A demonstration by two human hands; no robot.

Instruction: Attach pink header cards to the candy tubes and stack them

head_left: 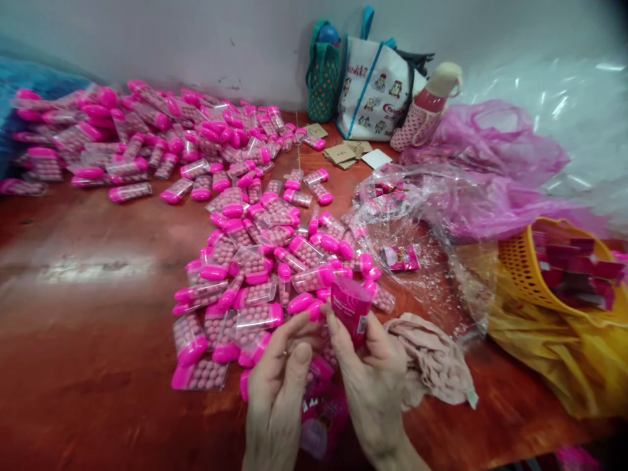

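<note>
My right hand (370,366) is closed on a small dark pink packet (350,307), held upright between thumb and fingers. My left hand (279,376) is just left of it, its fingers curved and apart near the packet, with nothing visible in them. Many clear packs of pink balls with bright pink caps (260,316) lie heaped in front of and under my hands. Below, between my wrists, a shiny pink printed bag (321,425) shows partly. A similar small packet (402,258) lies on clear plastic to the right.
A larger pile of capped packs (142,124) spreads at the back left. A crumpled cloth (434,360) is right of my hands. Yellow basket (520,271) with dark pink packets stands far right. Clear plastic, pink bags (495,144), cards (339,155), a tote (375,91) and bottles are behind.
</note>
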